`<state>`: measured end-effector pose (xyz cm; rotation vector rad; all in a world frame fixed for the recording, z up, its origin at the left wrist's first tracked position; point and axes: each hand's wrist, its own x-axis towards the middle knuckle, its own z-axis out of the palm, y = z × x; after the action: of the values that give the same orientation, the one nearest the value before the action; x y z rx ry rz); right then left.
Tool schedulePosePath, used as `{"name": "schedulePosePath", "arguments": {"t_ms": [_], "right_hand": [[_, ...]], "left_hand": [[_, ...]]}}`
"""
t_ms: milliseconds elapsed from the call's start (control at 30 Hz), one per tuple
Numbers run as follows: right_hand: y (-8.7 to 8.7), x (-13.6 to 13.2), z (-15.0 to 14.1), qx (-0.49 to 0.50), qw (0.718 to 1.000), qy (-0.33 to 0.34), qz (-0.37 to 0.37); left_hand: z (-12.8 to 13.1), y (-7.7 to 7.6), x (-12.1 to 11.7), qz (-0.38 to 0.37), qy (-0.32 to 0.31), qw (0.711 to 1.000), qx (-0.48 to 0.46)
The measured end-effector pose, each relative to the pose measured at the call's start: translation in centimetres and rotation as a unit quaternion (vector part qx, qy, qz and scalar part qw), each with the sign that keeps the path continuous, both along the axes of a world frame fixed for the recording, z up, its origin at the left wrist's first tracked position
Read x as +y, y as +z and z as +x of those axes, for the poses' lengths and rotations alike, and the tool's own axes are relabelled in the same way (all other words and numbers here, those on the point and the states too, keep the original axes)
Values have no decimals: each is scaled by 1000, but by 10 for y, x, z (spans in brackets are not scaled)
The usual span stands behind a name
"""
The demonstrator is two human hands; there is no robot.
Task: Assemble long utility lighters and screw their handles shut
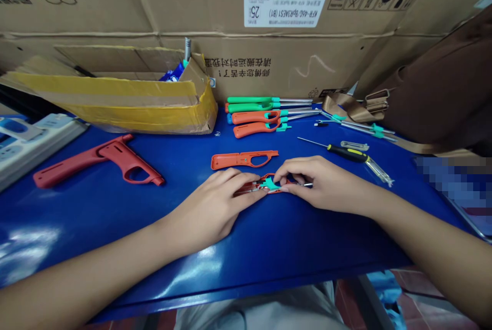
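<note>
My left hand point(217, 204) and my right hand point(319, 184) meet at the middle of the blue table point(115, 227). Both pinch an orange lighter shell point(255, 187) lying flat, with a teal trigger piece point(271, 184) and a thin metal rod at its right end. My left fingers press the shell's left part; my right fingers close on the teal piece and rod. Just behind lies a second orange half-shell point(244, 159).
A red shell pair point(100, 162) lies at left. Finished green and orange lighters point(265, 112) are stacked at the back, with metal tubes point(357, 125), a black-yellow screwdriver point(346, 152), a taped cardboard box point(115, 99), a power strip point(26, 140) and large cartons behind.
</note>
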<state>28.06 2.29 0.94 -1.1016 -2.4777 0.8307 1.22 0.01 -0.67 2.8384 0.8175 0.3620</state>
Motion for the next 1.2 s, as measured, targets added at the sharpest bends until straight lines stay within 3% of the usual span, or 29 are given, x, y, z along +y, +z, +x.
{"name": "schedulePosePath", "arguments": {"t_ms": [267,733,867,1000,1200], "right_hand": [[8,-2,3,-11,999,33,30],[6,-1,5,5,996,80,49],[-1,3,3,32,992,37,118],[-13,14,3,-33,978,21,203],[-17,23,5,15,989,-25,144]], "left_hand": [[0,1,-1,15,-1,1000,8],[1,0,-1,28,1,1000,0],[1,0,-1,28,5,1000,12],[0,-4,-1,28,3,1000,-5],[-3,-4,2,26,27,992,-121]]}}
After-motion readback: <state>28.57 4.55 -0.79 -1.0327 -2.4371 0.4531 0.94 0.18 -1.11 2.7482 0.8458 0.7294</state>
